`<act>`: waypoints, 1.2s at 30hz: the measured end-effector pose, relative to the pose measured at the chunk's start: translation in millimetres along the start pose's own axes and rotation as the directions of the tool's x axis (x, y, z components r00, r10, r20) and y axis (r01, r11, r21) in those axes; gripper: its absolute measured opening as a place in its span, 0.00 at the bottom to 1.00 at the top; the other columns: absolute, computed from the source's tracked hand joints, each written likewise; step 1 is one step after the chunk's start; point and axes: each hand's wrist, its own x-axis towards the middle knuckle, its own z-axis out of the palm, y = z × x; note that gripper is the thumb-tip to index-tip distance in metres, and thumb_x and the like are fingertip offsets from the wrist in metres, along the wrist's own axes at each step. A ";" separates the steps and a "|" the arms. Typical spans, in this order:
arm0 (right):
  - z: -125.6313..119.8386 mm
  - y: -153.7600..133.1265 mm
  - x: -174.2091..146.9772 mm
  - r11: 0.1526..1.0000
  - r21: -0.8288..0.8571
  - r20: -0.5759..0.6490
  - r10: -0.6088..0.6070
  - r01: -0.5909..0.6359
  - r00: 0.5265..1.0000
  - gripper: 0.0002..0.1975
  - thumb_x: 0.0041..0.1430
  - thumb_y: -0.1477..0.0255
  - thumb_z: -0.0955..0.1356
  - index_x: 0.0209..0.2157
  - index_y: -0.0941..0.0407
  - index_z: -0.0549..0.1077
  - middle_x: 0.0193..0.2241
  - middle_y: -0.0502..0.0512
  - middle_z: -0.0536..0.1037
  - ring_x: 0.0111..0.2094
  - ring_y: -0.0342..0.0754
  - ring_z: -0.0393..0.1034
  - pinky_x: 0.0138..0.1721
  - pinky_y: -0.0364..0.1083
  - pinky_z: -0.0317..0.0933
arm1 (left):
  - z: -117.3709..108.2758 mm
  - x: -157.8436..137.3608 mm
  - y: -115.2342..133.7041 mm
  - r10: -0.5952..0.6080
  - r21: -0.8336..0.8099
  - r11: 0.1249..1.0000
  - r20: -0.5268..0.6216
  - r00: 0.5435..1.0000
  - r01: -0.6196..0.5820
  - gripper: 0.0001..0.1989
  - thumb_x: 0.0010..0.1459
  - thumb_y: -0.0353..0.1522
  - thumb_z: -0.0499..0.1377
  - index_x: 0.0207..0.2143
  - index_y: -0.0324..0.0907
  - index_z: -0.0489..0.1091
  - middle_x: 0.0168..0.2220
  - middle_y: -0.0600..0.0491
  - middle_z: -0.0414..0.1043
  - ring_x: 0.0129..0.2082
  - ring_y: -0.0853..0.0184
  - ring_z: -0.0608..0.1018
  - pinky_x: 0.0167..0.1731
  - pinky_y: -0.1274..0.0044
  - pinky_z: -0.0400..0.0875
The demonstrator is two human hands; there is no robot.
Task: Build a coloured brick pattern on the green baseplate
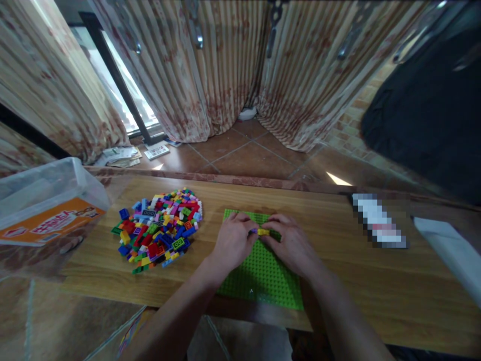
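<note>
Both hands meet over the upper part of a green studded baseplate (265,276) lying on the wooden table. My left hand (233,239) is closed, its thumb and fingers pinching a small purple toy brick (254,230). From the other side my right hand (291,243) is closed on a small yellow toy brick (263,232). The two bricks sit end to end between the fingertips; whether they are joined, or pressed on the plate, I cannot tell. Fingers cover part of each brick. Left of the plate lies a heap of mixed coloured toy bricks (158,228).
A clear plastic bin (52,180) with an orange label stands at the table's left end. Toward the right lie a blurred-out phone-like object (379,220) and a white object (447,245). Striped curtains (225,70) hang behind the wooden table (338,296).
</note>
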 end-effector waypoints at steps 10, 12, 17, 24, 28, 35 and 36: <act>2.3 1.2 0.6 1.000 -0.004 0.011 0.003 -0.003 1.000 0.06 0.58 0.71 0.69 0.37 0.53 0.79 0.45 0.58 0.76 0.49 0.54 0.68 0.52 0.55 0.62 | -1.7 1.4 2.6 -0.022 0.036 0.999 0.011 1.000 0.021 0.08 0.60 0.29 0.57 0.36 0.44 0.77 0.38 0.50 0.74 0.41 0.62 0.72 0.48 0.67 0.67; 2.7 1.3 0.6 1.000 -0.013 0.008 0.001 -0.001 1.000 0.06 0.58 0.72 0.69 0.37 0.53 0.79 0.45 0.58 0.76 0.49 0.54 0.68 0.51 0.55 0.62 | -1.8 1.3 3.1 -0.023 0.037 0.999 0.010 1.000 0.022 0.08 0.60 0.29 0.57 0.36 0.43 0.77 0.38 0.50 0.74 0.41 0.62 0.72 0.48 0.68 0.67; 2.8 1.9 0.5 1.000 -0.020 0.007 -0.008 0.008 1.000 0.06 0.58 0.71 0.69 0.37 0.54 0.79 0.44 0.58 0.76 0.48 0.54 0.68 0.51 0.55 0.62 | -0.6 1.1 2.9 -0.023 0.051 0.998 0.012 1.000 0.022 0.07 0.60 0.29 0.58 0.36 0.43 0.77 0.38 0.50 0.74 0.41 0.62 0.72 0.48 0.68 0.67; 4.7 4.2 0.9 1.000 -0.026 0.003 -0.014 0.014 1.000 0.05 0.58 0.71 0.69 0.35 0.53 0.79 0.44 0.58 0.76 0.48 0.54 0.68 0.50 0.55 0.62 | 2.0 0.0 0.8 -0.017 0.048 0.999 -0.007 1.000 0.017 0.06 0.60 0.30 0.58 0.36 0.43 0.77 0.38 0.50 0.73 0.41 0.62 0.72 0.48 0.67 0.67; 5.9 5.2 0.6 0.999 -0.034 0.001 -0.013 0.013 1.000 0.06 0.59 0.71 0.68 0.36 0.53 0.79 0.44 0.58 0.76 0.47 0.54 0.69 0.50 0.55 0.63 | 0.9 -0.6 2.4 -0.034 0.038 0.999 0.002 0.999 0.034 0.08 0.60 0.30 0.57 0.36 0.43 0.77 0.39 0.50 0.73 0.42 0.62 0.72 0.48 0.68 0.67; 6.0 3.7 -0.3 0.999 -0.043 -0.002 -0.010 0.010 1.000 0.06 0.59 0.70 0.68 0.36 0.54 0.79 0.45 0.58 0.76 0.47 0.54 0.69 0.50 0.55 0.63 | 0.9 -1.0 3.9 -0.041 0.044 0.998 0.007 0.999 0.040 0.09 0.61 0.30 0.56 0.36 0.43 0.77 0.39 0.50 0.73 0.42 0.62 0.72 0.48 0.68 0.68; 6.3 3.9 -0.4 0.999 -0.049 -0.006 -0.011 0.011 1.000 0.06 0.59 0.70 0.68 0.36 0.54 0.79 0.45 0.58 0.76 0.48 0.54 0.69 0.50 0.55 0.63 | 1.1 -1.1 4.0 -0.041 0.044 0.998 0.006 0.999 0.041 0.09 0.61 0.30 0.56 0.37 0.43 0.77 0.39 0.50 0.73 0.42 0.62 0.72 0.48 0.68 0.67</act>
